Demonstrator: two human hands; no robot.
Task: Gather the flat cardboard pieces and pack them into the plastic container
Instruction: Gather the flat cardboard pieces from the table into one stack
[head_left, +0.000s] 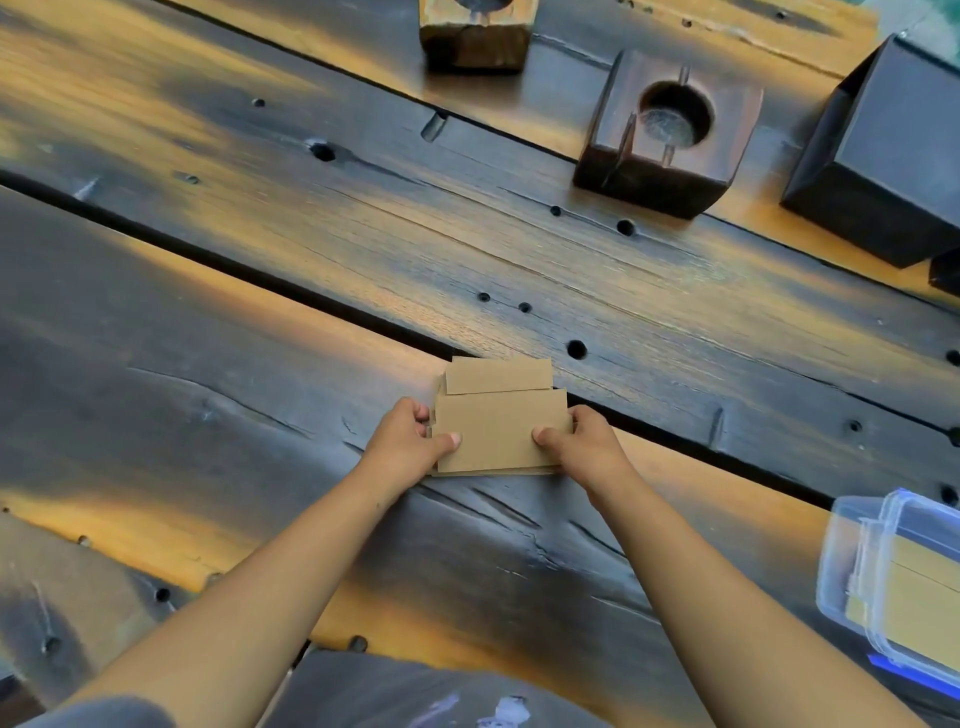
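Note:
A small stack of flat brown cardboard pieces (496, 418) lies on the dark wooden table, its layers slightly offset toward the far side. My left hand (408, 441) grips the stack's left edge, thumb on top. My right hand (582, 447) grips the right edge the same way. The clear plastic container (852, 566) with blue trim sits at the lower right edge of the view. Some tan cardboard shows inside it, and part of it is cut off by the frame.
Two wooden blocks with round holes stand at the back, one dark (670, 135) and one lighter (475, 31). A black box (883, 156) sits at the far right. Plank gaps and holes run across the table (208, 234).

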